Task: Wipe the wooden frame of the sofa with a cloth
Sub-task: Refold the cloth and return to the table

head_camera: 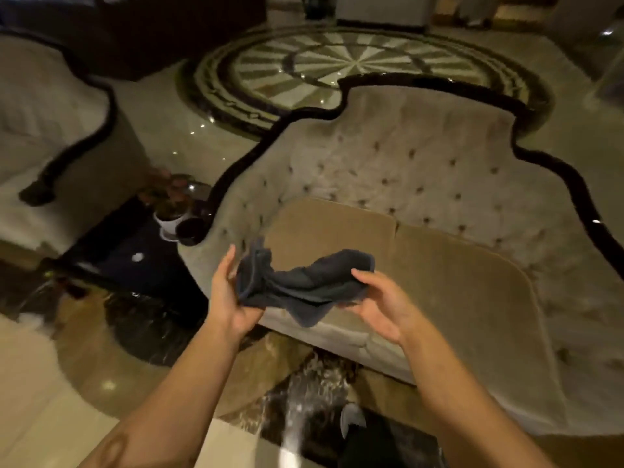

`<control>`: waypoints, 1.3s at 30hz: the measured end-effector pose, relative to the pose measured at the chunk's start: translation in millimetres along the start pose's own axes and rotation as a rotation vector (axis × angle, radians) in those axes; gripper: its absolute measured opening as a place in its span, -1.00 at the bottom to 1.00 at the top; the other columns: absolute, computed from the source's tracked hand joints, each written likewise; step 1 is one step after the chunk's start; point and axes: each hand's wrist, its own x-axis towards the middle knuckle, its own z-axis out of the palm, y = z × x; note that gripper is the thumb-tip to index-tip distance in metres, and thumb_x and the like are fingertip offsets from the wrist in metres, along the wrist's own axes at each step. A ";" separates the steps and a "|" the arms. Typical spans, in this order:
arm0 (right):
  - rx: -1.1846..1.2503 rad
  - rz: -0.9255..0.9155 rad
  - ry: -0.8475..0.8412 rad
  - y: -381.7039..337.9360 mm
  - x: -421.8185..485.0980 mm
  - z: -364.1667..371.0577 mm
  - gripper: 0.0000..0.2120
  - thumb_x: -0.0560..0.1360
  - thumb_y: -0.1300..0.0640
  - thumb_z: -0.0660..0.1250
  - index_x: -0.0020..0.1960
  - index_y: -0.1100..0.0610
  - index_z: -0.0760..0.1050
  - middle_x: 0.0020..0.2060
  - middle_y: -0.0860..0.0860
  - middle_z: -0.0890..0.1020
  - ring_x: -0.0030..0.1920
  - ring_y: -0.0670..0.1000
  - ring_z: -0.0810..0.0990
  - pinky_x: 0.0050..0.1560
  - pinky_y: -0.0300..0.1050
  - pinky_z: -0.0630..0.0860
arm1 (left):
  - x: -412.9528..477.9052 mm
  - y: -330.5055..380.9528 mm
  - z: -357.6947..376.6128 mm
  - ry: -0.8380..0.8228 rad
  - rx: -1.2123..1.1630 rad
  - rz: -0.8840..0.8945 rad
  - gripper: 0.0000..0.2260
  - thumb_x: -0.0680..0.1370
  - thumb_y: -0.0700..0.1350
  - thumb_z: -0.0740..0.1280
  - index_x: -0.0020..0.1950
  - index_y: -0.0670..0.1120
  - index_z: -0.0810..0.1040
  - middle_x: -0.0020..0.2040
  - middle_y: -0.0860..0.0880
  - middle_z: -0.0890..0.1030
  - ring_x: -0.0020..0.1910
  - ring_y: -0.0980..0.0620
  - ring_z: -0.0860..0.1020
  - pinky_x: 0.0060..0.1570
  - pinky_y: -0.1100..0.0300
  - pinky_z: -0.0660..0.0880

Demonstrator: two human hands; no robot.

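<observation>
Two bare hands are holding a dark blue-grey cloth (304, 282) in the air above the front edge of a sofa (388, 170). The left hand (229, 295) is cupping the bunched left end of the cloth, palm turned inward, fingers extended upward and only loosely curled, the thumb lying under the fabric. The right hand (381, 302) is gripping the right end, its thumb pressing on top and the other fingers curling beneath the cloth, mostly hidden. The cloth is sagging between the two hands, with one corner hanging down at the middle. The sofa is showing a button-tufted pale velvet back, tan seat cushions (439, 265), and a dark glossy wooden frame (553, 163) running in scalloped curves along its top edge and arms; the cloth is well apart from that frame. A second seat (50, 130) with the same dark trim is standing at the left. Between the two seats a dark side table (135, 261) is carrying a white cup (169, 222) and blurred ornaments. A round inlaid medallion (337, 62) is marking the polished floor behind the sofa. No brand, label or writing is legible anywhere; the view is motion-blurred.
</observation>
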 end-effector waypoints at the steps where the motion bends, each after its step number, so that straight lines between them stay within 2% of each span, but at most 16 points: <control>1: -0.003 0.030 -0.009 4.0 13.3 17.7 -0.55 0.49 0.08 0.37 0.34 0.20 0.49 0.33 0.21 0.54 0.30 0.21 0.54 0.18 0.17 0.50 | -3.5 17.9 -18.2 0.029 -0.006 0.047 -0.65 0.52 0.10 0.37 0.22 -0.06 0.59 0.00 -0.03 0.62 -0.07 -0.01 0.58 0.05 0.11 0.53; 5: 0.025 0.151 -0.015 21.5 77.1 81.8 -0.52 0.60 -0.01 0.25 0.45 0.18 0.36 0.40 0.16 0.48 0.32 0.17 0.54 0.07 0.10 0.58 | -9.1 75.8 -81.5 0.115 0.021 0.158 -0.87 0.53 -0.15 0.35 0.05 -0.09 0.63 -0.06 -0.09 0.61 -0.07 -0.03 0.62 0.06 0.05 0.58; 8: 0.044 0.261 -0.022 36.6 135.3 130.0 -0.54 0.63 -0.04 0.20 0.41 0.23 0.40 0.19 0.18 0.65 0.08 0.13 0.69 -0.15 -0.03 0.66 | 0.0 119.2 -120.9 0.160 0.145 0.209 -0.75 0.49 -0.28 0.31 0.11 -0.08 0.64 0.03 -0.14 0.64 -0.01 -0.07 0.65 0.13 -0.01 0.58; 11: 0.008 0.361 0.015 48.0 197.0 172.6 -0.56 0.63 -0.02 0.22 0.37 0.26 0.43 0.03 0.17 0.71 -0.08 0.11 0.72 -0.22 -0.08 0.66 | 17.9 164.0 -153.9 0.364 0.224 0.217 -0.48 0.51 -0.45 0.22 0.42 -0.10 0.44 0.28 -0.17 0.53 0.22 -0.17 0.56 0.34 -0.14 0.43; 13: -0.057 0.441 0.064 55.3 241.7 198.2 -0.56 0.62 -0.02 0.25 0.35 0.26 0.46 0.11 0.18 0.67 -0.02 0.13 0.67 -0.08 -0.01 0.62 | 27.8 197.0 -171.8 0.507 0.273 0.218 -0.39 0.45 -0.54 0.17 0.38 -0.03 0.47 0.25 -0.14 0.57 0.20 -0.17 0.56 0.24 -0.12 0.51; 16: -0.166 0.570 0.020 61.5 294.2 237.1 -0.60 0.58 -0.06 0.31 0.26 0.21 0.54 -0.07 0.16 0.74 -0.06 0.15 0.70 -0.07 0.04 0.57 | 33.0 243.4 -197.1 0.610 0.334 0.243 -0.35 0.40 -0.54 0.15 0.29 0.06 0.49 0.01 -0.08 0.64 -0.07 -0.07 0.58 -0.24 0.04 0.61; 19: -0.272 0.585 -0.102 66.2 329.3 281.6 -0.62 0.56 -0.12 0.32 0.20 0.15 0.58 0.01 0.15 0.73 -0.02 0.16 0.72 -0.13 0.00 0.60 | 36.2 279.3 -218.7 0.602 0.544 0.163 -0.33 0.40 -0.49 0.22 0.34 0.13 0.49 0.04 -0.13 0.60 0.03 -0.08 0.54 -0.09 0.09 0.49; 22: -0.419 0.500 -0.346 80.1 358.0 333.8 -0.67 0.61 -0.03 0.27 0.26 0.14 0.55 0.13 0.14 0.69 0.12 0.12 0.68 0.00 -0.03 0.61 | 55.0 309.4 -229.8 0.496 0.898 0.052 -0.30 0.38 -0.44 0.38 0.37 0.17 0.45 0.15 -0.04 0.58 0.16 0.00 0.52 0.06 0.11 0.50; 24: -0.756 0.384 -0.518 91.6 373.6 366.2 -0.78 0.62 -0.01 0.25 0.17 0.00 0.60 0.05 -0.02 0.73 0.10 -0.02 0.68 0.00 -0.20 0.58 | 77.6 327.0 -230.7 0.439 1.214 0.152 -0.20 0.36 -0.37 0.46 0.49 0.14 0.30 0.33 0.09 0.42 0.28 0.10 0.41 0.20 0.21 0.44; 26: -1.100 0.266 -0.674 104.7 393.3 397.5 -0.83 0.62 -0.04 0.25 0.07 -0.14 0.62 -0.05 -0.14 0.73 -0.01 -0.17 0.67 -0.11 -0.35 0.55 | 106.9 346.7 -237.2 0.274 1.322 0.277 -0.17 0.34 -0.28 0.51 0.53 0.09 0.24 0.38 0.16 0.37 0.36 0.24 0.34 0.31 0.33 0.32; 28: -1.315 0.190 -0.806 119.7 415.8 419.5 -0.84 0.62 -0.03 0.26 0.09 -0.14 0.61 -0.06 -0.14 0.71 -0.03 -0.19 0.66 -0.10 -0.33 0.55 | 130.6 366.0 -248.5 0.154 1.277 0.249 -0.36 0.36 -0.15 0.53 0.38 0.16 0.42 0.27 0.22 0.52 0.23 0.36 0.46 0.19 0.47 0.37; 30: -1.514 0.114 -0.885 131.9 441.9 437.2 -0.80 0.60 0.01 0.30 0.18 -0.07 0.61 0.04 -0.10 0.69 0.04 -0.14 0.63 0.03 -0.20 0.54 | 149.6 387.6 -264.4 0.171 1.337 0.216 -0.63 0.39 -0.05 0.52 0.13 0.20 0.55 0.03 0.22 0.63 0.02 0.37 0.55 -0.06 0.50 0.42; 33: -1.656 0.118 -0.864 145.5 474.6 456.8 -0.66 0.52 0.16 0.41 0.26 -0.11 0.58 0.11 -0.17 0.65 0.10 -0.23 0.57 0.14 -0.29 0.46 | 176.3 417.5 -292.8 0.206 1.473 0.211 -0.78 0.41 0.02 0.49 0.01 0.14 0.56 -0.13 0.18 0.61 -0.12 0.35 0.55 -0.19 0.46 0.41; 35: -1.708 0.081 -0.805 158.1 494.2 463.5 -0.62 0.47 0.23 0.43 0.21 -0.12 0.60 -0.08 -0.27 0.58 -0.06 -0.32 0.53 -0.02 -0.43 0.40 | 196.8 431.0 -305.8 0.195 1.523 0.217 -0.81 0.44 0.04 0.43 0.04 0.11 0.58 -0.11 0.13 0.63 -0.13 0.23 0.56 -0.12 0.28 0.46; 37: -1.791 -0.015 -0.742 173.0 511.6 463.2 -0.67 0.44 0.24 0.44 0.14 -0.06 0.62 -0.18 -0.20 0.47 -0.12 -0.20 0.52 -0.09 -0.28 0.45 | 214.7 439.5 -314.3 0.251 1.584 0.259 -0.83 0.45 0.02 0.38 0.02 0.10 0.60 -0.12 0.10 0.63 -0.12 0.11 0.56 -0.15 0.17 0.47; 39: -1.846 -0.073 -0.637 186.4 533.1 461.7 -0.78 0.42 0.23 0.46 0.04 0.03 0.60 -0.15 -0.09 0.45 -0.06 0.00 0.54 -0.03 -0.03 0.53 | 232.7 449.1 -326.2 0.352 1.676 0.334 -0.87 0.45 -0.02 0.37 -0.01 0.10 0.62 -0.13 0.10 0.58 -0.09 0.06 0.51 -0.20 0.28 0.36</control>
